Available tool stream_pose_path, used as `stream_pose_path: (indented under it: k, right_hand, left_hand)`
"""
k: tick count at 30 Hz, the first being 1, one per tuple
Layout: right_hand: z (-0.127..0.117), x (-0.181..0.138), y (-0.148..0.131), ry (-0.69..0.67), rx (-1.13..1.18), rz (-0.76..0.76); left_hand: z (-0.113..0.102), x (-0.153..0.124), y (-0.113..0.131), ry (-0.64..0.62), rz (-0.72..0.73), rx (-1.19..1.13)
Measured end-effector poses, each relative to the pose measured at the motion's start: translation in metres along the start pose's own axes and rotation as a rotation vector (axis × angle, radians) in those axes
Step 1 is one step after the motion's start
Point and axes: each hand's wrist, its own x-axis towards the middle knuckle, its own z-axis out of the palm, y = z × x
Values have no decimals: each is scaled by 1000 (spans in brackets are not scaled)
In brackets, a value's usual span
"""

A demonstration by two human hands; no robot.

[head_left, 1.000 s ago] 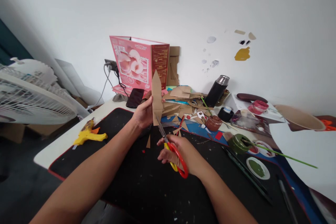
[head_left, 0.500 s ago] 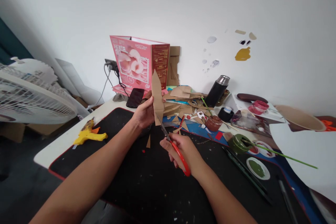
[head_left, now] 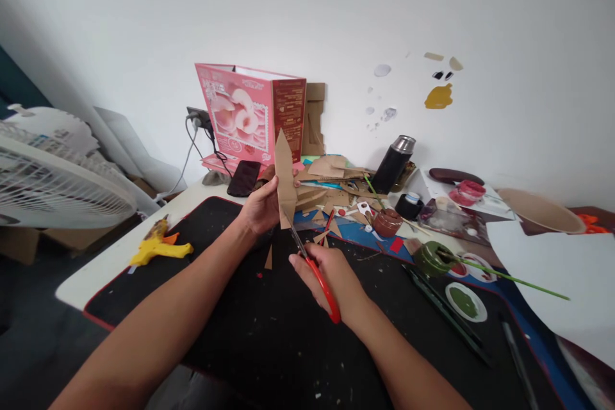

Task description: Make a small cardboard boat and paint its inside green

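My left hand (head_left: pixel 261 207) is closed on a long, pointed strip of brown cardboard (head_left: pixel 285 173), held upright with its tip at the top. Fingertips of that hand show at the strip's right edge. In my right hand (head_left: pixel 332 275) is a pair of scissors (head_left: pixel 325 288) with red handles. The blades reach up to the lower end of the cardboard; whether they are parted there I cannot make out. A thin triangular cardboard offcut (head_left: pixel 268 258) lies on the black mat (head_left: pixel 250 346) below my left hand.
A yellow glue gun (head_left: pixel 161 248) lies at the left, near a white fan (head_left: pixel 62 173). Behind stand a pink box (head_left: pixel 240 116) and a phone (head_left: pixel 244 178). Cardboard scraps (head_left: pixel 331 166), a black flask (head_left: pixel 394 163) and a green paint jar (head_left: pixel 434 258) crowd the back and right.
The whole view has shifted slightly, so things appear a little further left. Both hands keep their hold, and the scissors stay at the strip's lower end.
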Motion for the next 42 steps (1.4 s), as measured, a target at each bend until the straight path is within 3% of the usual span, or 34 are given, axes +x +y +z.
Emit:
stream_pose_path:
  k: [5, 13, 20, 26, 31, 42]
  right_hand:
    - [4, 0, 2, 21, -3, -9]
    - [-1, 0, 4, -182, 250, 131]
    - [3, 1, 11, -243, 441, 95]
    - [-9, -1, 5, -327, 374, 97]
    - [-13, -2, 4, -383, 451, 87]
    - [-11, -2, -3, -307, 381, 125]
  left_hand:
    - [0, 0, 0, 27, -5, -38]
    - [-2, 0, 0, 23, 0, -13]
    - [-1, 0, 0, 32, -1, 18]
    - [-2, 0, 2, 12, 6, -25]
    - [-4, -2, 3, -2, -41, -7]
    - [-2, -4, -1, -40, -74, 27]
